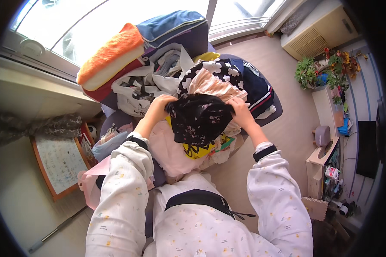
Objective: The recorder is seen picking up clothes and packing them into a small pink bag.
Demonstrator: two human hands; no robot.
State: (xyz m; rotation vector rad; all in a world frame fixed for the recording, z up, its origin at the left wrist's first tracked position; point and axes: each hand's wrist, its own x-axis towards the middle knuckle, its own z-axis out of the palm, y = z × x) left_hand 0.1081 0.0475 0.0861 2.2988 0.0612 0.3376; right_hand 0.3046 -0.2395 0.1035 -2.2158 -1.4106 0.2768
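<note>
A black garment with a small pale flower print (199, 120) is stretched between my two hands, over a heap of clothes. My left hand (162, 107) is closed on its left edge, and my right hand (239, 110) grips the right edge. Which kind of garment it is, I cannot tell. Beneath it lie a pale pink cloth (163, 147) and a yellow piece with black marks (197, 150). Just beyond are a peach pleated garment (214, 85) and a black cloth with large white flowers (231, 75).
Behind the heap, white bags (133, 92) hold clothes beside folded orange (111, 55) and blue towels (171, 25). A pink bag (92, 186) stands at my left, near a framed whiteboard (60, 162). Far right are potted plants (309, 73) and a low shelf (315, 171).
</note>
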